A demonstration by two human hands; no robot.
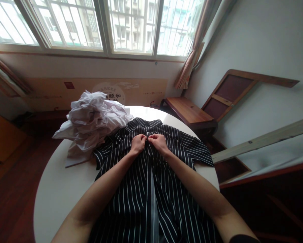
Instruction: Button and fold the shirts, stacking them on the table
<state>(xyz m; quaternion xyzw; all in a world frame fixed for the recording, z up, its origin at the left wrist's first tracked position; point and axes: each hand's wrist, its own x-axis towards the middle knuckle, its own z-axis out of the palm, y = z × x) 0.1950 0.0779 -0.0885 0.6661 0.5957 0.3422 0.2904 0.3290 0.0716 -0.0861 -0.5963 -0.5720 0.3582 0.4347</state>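
Shirt (134,185) lies on the desk (55,189), right of white cloth (90,116); left hand (138,143) and right hand (158,142) pinch its front.

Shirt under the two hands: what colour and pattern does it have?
The shirt is black with thin white stripes, best seen in the head view.

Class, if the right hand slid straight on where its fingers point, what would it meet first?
Most likely the left hand, its fingertips close by over the striped shirt; whether they already touch is unclear.
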